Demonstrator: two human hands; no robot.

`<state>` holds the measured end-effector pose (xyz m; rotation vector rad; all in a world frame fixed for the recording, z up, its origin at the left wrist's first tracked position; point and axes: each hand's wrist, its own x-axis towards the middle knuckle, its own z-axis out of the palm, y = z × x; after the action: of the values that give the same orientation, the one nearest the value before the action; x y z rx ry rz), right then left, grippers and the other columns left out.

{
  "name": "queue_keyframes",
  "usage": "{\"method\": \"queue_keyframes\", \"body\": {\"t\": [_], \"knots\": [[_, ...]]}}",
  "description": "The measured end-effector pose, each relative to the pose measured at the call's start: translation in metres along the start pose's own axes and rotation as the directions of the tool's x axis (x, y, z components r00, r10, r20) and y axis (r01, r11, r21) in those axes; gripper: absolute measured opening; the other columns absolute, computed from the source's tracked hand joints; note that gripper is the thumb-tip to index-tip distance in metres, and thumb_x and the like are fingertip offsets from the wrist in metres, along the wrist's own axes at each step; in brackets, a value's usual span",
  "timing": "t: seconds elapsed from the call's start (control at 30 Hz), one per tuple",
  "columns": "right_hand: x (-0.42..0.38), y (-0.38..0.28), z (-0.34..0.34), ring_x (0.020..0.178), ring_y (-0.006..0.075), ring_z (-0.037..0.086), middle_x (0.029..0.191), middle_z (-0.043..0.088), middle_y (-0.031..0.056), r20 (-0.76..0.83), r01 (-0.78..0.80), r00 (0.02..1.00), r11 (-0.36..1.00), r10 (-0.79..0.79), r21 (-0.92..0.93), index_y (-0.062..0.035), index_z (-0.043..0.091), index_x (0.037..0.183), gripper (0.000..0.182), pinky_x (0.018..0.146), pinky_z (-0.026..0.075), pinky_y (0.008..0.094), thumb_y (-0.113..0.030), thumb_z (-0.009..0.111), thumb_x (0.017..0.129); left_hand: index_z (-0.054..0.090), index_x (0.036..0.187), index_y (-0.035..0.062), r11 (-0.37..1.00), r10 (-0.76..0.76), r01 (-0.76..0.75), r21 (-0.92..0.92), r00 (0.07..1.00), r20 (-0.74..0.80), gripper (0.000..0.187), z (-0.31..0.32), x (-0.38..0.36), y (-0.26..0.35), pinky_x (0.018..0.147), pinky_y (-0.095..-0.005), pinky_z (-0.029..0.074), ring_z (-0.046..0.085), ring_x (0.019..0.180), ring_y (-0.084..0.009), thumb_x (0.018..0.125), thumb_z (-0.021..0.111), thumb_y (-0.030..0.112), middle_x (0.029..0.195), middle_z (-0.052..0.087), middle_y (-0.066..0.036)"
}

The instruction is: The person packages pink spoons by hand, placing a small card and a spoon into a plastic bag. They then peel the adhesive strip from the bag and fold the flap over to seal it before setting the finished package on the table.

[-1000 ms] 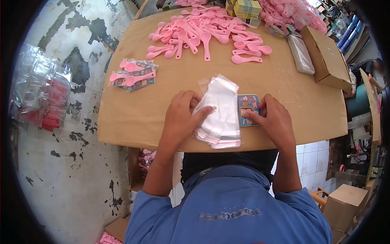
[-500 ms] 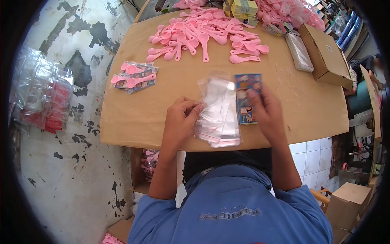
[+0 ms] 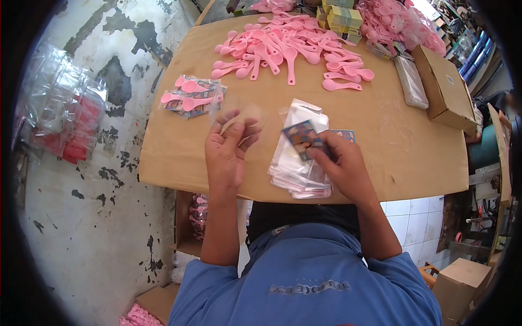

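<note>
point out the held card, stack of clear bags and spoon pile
Held card (image 3: 298, 135): head view, on its printed face.
Stack of clear bags (image 3: 289, 158): head view, on its uncovered left side.
Spoon pile (image 3: 290, 54): head view, on a spoon near its middle.

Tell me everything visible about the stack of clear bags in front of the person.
The stack of clear bags looks like thin, shiny, see-through plastic, whitish where layered. The bags are long and narrow, lying flat and slightly fanned out. They rest on the brown table; the end nearest its front edge shows pinkish strips. The right hand holds a patterned card over them, hiding part; whether either touches the stack, I cannot tell.
</note>
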<state>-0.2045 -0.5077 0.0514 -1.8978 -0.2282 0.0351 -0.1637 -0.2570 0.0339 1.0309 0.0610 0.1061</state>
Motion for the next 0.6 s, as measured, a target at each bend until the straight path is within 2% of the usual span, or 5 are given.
{"method": "queue_keyframes", "body": {"t": [0.07, 0.17, 0.27, 0.47, 0.6], "knots": [[-0.001, 0.004, -0.001, 0.074, 0.0083, 0.060, 0.084, 0.069, 0.0050, -0.089, -0.064, 0.993, 0.992, 0.074, 0.106, 0.0025, 0.066, 0.115, 0.023, 0.065, 0.048, 0.0301, -0.015, 0.071, 0.100, 0.060, 0.129, 0.0012, 0.992, -0.061, 0.060, -0.113, 0.998, -0.005, 0.029, 0.009, -0.005, -0.003, 0.087, -0.0325, 0.063, 0.076, 0.101, -0.0233, 0.102, 0.069, 0.010, 0.111, 0.075, -0.015], [-0.001, 0.000, -0.003, 0.080, 0.0048, 0.059, 0.093, 0.069, 0.0001, -0.043, -0.076, 0.995, 0.949, 0.093, 0.305, 0.0027, 0.067, 0.115, 0.022, 0.068, 0.047, 0.0245, -0.015, 0.070, 0.102, 0.062, 0.124, 0.0004, 0.987, -0.048, 0.047, -0.154, 0.999, -0.004, 0.026, 0.013, -0.006, -0.014, 0.088, -0.0359, 0.064, 0.077, 0.102, -0.0275, 0.100, 0.071, 0.007, 0.110, 0.076, -0.019], [0.002, -0.002, -0.005, 0.081, 0.0040, 0.058, 0.097, 0.069, 0.0001, 0.052, -0.104, 0.994, 0.909, 0.091, 0.404, 0.0022, 0.067, 0.117, 0.022, 0.069, 0.047, 0.0215, -0.016, 0.069, 0.104, 0.065, 0.119, 0.0006, 0.994, -0.052, 0.052, -0.095, 0.999, 0.003, 0.022, 0.021, -0.009, -0.022, 0.086, -0.0346, 0.065, 0.076, 0.099, -0.0260, 0.100, 0.072, 0.009, 0.106, 0.076, -0.016], [0.007, -0.001, -0.012, 0.075, 0.0028, 0.057, 0.089, 0.069, -0.0010, 0.029, -0.108, 0.994, 0.928, 0.105, 0.355, 0.0014, 0.069, 0.116, 0.023, 0.064, 0.045, 0.0209, -0.017, 0.071, 0.103, 0.068, 0.115, 0.0002, 0.999, 0.006, -0.005, -0.045, 1.000, 0.026, 0.019, 0.034, -0.012, -0.022, 0.084, -0.0346, 0.064, 0.078, 0.095, -0.0239, 0.099, 0.074, 0.009, 0.108, 0.078, -0.018], [0.008, 0.000, -0.010, 0.072, 0.0032, 0.056, 0.084, 0.068, -0.0017, 0.049, -0.133, 0.991, 0.933, 0.123, 0.333, 0.0011, 0.070, 0.115, 0.023, 0.062, 0.044, 0.0213, -0.018, 0.072, 0.101, 0.067, 0.118, -0.0005, 0.996, -0.024, 0.029, -0.090, 0.998, 0.050, 0.020, 0.043, -0.016, -0.024, 0.084, -0.0327, 0.063, 0.076, 0.099, -0.0209, 0.100, 0.072, 0.008, 0.109, 0.078, -0.017]]}}
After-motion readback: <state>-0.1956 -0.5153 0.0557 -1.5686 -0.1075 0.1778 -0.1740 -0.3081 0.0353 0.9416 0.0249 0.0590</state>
